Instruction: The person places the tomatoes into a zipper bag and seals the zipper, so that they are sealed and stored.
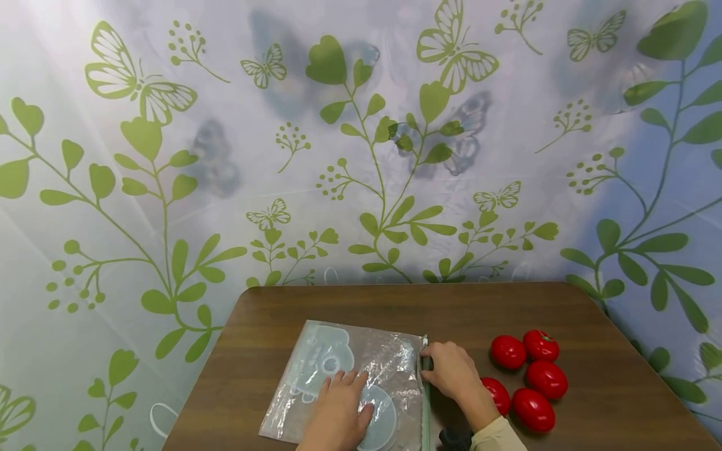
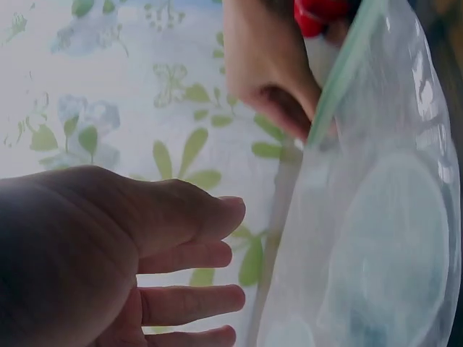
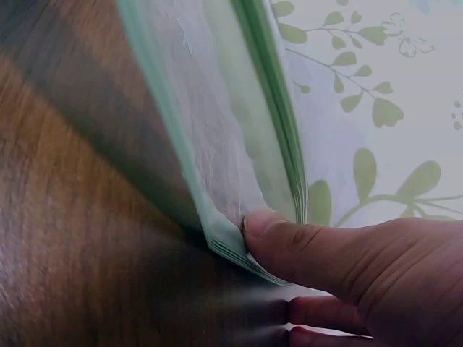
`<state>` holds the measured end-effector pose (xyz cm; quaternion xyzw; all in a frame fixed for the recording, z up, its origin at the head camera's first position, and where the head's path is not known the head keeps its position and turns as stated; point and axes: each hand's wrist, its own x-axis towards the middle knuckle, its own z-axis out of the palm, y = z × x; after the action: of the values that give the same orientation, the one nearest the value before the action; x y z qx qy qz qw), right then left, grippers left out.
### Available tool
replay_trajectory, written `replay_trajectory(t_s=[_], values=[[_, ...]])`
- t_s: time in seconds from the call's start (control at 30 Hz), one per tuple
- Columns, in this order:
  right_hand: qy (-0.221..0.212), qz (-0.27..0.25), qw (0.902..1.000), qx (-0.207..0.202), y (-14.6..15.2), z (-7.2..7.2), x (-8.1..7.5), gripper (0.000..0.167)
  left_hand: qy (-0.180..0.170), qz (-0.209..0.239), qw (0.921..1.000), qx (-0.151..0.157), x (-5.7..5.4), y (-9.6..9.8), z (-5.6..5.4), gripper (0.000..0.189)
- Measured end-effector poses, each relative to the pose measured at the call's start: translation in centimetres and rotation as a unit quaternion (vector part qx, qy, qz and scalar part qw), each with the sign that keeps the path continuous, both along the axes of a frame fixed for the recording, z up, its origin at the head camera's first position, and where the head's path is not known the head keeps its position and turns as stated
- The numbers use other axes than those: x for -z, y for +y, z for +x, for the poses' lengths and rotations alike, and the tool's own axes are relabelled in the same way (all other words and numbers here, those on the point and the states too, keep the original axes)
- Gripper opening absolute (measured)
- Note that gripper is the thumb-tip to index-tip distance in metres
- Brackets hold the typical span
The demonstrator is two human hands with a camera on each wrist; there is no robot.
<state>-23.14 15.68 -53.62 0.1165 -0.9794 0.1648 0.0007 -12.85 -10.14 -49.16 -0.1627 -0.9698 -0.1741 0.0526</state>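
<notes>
A clear zip bag (image 1: 389, 351) with a pale blue cartoon print lies on the table, its green-edged mouth (image 3: 173, 137) facing right. The mouth gapes in the right wrist view. My right hand (image 1: 451, 369) pinches the rim near the bag's far corner, with the thumb (image 3: 271, 231) on the inner side and fingers outside. Over the printed side, my left hand (image 1: 338, 410) is spread with its fingers straight. In the left wrist view that left hand (image 2: 108, 246) shows nothing in its grip, and the bag (image 2: 383, 238) bulges upward beside it.
Several red tomatoes (image 1: 546, 379) sit grouped on the right of the brown wooden table (image 1: 271, 307), just past my right wrist. One tomato (image 1: 540, 346) shows a green stem. Behind the table hangs a curtain (image 1: 383, 156) printed with leaves and butterflies.
</notes>
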Motion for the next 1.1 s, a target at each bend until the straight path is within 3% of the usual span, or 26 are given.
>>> replay_trajectory(t_s=[0.13,0.23,0.47,0.6,0.77,0.93,1.1], values=[[0.009,-0.006,0.9999,0.005,0.0,0.0,0.0,0.032,0.001,-0.038,0.9992,0.014,0.2,1.6,-0.1,0.052],[0.009,-0.009,0.9999,0.005,0.0,0.0,0.1,0.031,-0.011,-0.06,0.9978,0.024,1.0,2.8,-0.4,0.053],[-0.001,-0.014,0.9999,0.002,-0.2,-0.1,-0.1,0.028,-0.071,-0.078,0.994,0.03,2.2,5.5,-0.8,0.056],[-0.005,-0.012,0.9999,0.004,-0.2,-0.1,-0.2,0.028,-0.065,-0.085,0.9939,0.027,4.0,6.9,-1.1,0.059],[-0.007,-0.012,0.9999,0.007,-0.3,0.1,-0.3,0.028,-0.052,-0.069,0.9961,-0.017,5.3,8.6,-0.9,0.065],[-0.008,-0.013,0.9999,0.007,-0.3,0.2,-0.2,0.028,-0.035,-0.046,0.9955,-0.074,5.5,9.9,-0.7,0.066],[-0.005,-0.012,0.9999,0.008,-0.3,0.2,-0.3,0.027,-0.026,-0.035,0.994,-0.1,5.6,10.7,-0.5,0.068]])
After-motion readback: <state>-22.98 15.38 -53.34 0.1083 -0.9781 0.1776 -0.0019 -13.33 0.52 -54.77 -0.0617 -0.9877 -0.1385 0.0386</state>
